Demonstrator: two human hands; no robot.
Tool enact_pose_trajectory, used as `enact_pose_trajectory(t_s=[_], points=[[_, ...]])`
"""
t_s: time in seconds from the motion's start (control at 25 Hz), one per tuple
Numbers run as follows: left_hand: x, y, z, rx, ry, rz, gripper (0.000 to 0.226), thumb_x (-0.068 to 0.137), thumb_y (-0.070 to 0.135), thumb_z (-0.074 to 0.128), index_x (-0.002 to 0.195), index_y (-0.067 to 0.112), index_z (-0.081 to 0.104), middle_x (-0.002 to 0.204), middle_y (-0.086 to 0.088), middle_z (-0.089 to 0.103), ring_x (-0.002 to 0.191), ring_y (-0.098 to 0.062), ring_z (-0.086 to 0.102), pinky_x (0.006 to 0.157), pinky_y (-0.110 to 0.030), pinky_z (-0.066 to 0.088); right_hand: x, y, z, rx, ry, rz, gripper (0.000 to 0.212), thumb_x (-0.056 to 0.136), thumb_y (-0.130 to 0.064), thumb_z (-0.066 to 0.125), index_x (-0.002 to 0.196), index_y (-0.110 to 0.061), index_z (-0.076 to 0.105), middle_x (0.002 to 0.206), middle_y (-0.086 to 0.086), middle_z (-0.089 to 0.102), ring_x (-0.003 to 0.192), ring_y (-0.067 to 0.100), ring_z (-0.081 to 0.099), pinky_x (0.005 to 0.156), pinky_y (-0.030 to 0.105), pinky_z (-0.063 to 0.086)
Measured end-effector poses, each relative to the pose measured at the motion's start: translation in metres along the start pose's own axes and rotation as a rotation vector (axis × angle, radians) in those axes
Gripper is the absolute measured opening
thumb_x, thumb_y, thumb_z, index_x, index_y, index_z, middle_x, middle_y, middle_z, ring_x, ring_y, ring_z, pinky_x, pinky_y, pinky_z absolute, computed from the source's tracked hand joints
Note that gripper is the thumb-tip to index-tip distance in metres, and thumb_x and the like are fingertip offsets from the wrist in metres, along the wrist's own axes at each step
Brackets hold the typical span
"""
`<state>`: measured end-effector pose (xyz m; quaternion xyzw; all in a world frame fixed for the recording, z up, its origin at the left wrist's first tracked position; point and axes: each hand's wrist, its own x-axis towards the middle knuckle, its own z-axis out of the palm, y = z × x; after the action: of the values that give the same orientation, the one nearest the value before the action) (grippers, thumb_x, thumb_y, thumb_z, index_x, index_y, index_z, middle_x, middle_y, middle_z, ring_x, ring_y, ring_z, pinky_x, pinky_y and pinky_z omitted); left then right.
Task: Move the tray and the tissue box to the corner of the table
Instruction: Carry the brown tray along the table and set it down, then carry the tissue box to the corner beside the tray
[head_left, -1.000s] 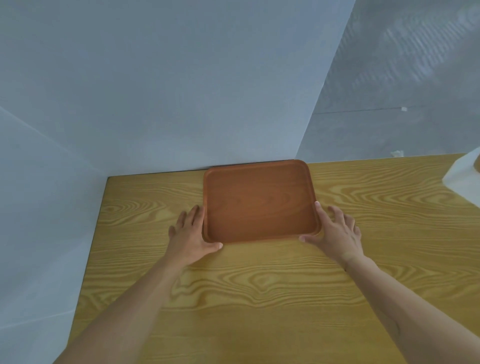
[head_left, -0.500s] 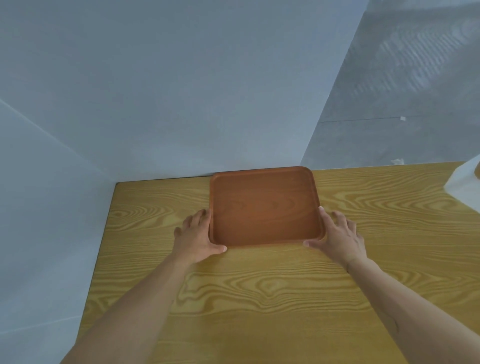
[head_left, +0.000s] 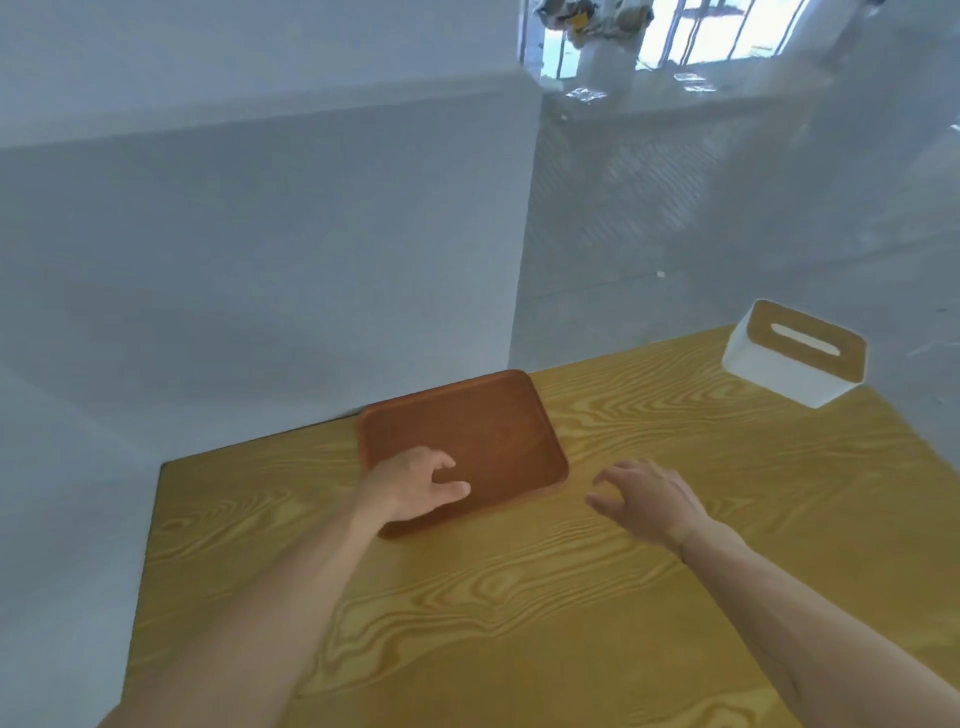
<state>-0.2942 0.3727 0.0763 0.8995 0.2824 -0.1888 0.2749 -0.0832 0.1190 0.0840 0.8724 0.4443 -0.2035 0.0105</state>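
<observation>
A brown wooden tray (head_left: 483, 431) lies flat on the yellow wood-grain table (head_left: 519, 597), its far edge against the wall. My left hand (head_left: 415, 486) hovers over the tray's near left corner with fingers apart and curled, holding nothing. My right hand (head_left: 644, 499) is off the tray, to its right above the bare table, fingers spread and empty. A white tissue box (head_left: 795, 358) with a wooden slotted lid stands at the far right of the table, well beyond my right hand.
White walls meet in a corner behind the tray. The table's left edge (head_left: 150, 545) runs close to the left wall. A window (head_left: 665, 31) sits high up at the back.
Both hands have let go of the tray's sides. The right hand has moved to the right, away from it. The view has swung right and up, so the tissue box is fully visible.
</observation>
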Motion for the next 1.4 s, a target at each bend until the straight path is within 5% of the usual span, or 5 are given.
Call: enact_pose_trajectory(t_s=[0.44, 0.8, 1.08, 1.4], points=[[-0.035, 0.233, 0.039, 0.269, 0.182, 0.531, 0.055, 0.094, 0.064, 0.044, 0.129, 0.024, 0.061, 0.135, 0.003, 0.06, 0.121, -0.019, 0.058, 0.104, -0.038, 0.042, -0.199, 0.156, -0.026, 0.016, 0.26, 0.125, 0.043, 0.096, -0.06, 0.043, 0.13, -0.037, 0.056, 0.136, -0.014, 0.055, 0.129, 0.012, 0.044, 0.103, 0.035, 0.038], [-0.077, 0.402, 0.141, 0.4, 0.124, 0.668, 0.055, 0.096, 0.062, 0.042, 0.135, 0.025, 0.057, 0.144, 0.003, 0.053, 0.13, -0.016, 0.05, 0.11, -0.032, 0.027, -0.365, 0.286, 0.001, 0.061, 0.365, 0.246, 0.041, 0.096, -0.057, 0.044, 0.127, -0.034, 0.058, 0.138, -0.012, 0.055, 0.13, 0.012, 0.044, 0.106, 0.036, 0.035], [-0.057, 0.447, 0.164, 0.405, 0.087, 0.664, 0.053, 0.096, 0.061, 0.044, 0.134, 0.026, 0.058, 0.143, 0.006, 0.054, 0.132, -0.014, 0.048, 0.113, -0.032, 0.027, -0.368, 0.329, 0.011, 0.159, 0.404, 0.272, 0.042, 0.095, -0.058, 0.045, 0.126, -0.034, 0.059, 0.133, -0.012, 0.058, 0.129, 0.012, 0.045, 0.106, 0.036, 0.035], [0.019, 0.447, 0.136, 0.382, 0.089, 0.534, 0.053, 0.095, 0.062, 0.045, 0.137, 0.031, 0.055, 0.143, 0.009, 0.053, 0.132, -0.011, 0.046, 0.116, -0.033, 0.022, -0.253, 0.372, -0.027, 0.143, 0.329, 0.106, 0.043, 0.095, -0.058, 0.047, 0.128, -0.033, 0.058, 0.133, -0.012, 0.058, 0.13, 0.012, 0.043, 0.108, 0.036, 0.033]])
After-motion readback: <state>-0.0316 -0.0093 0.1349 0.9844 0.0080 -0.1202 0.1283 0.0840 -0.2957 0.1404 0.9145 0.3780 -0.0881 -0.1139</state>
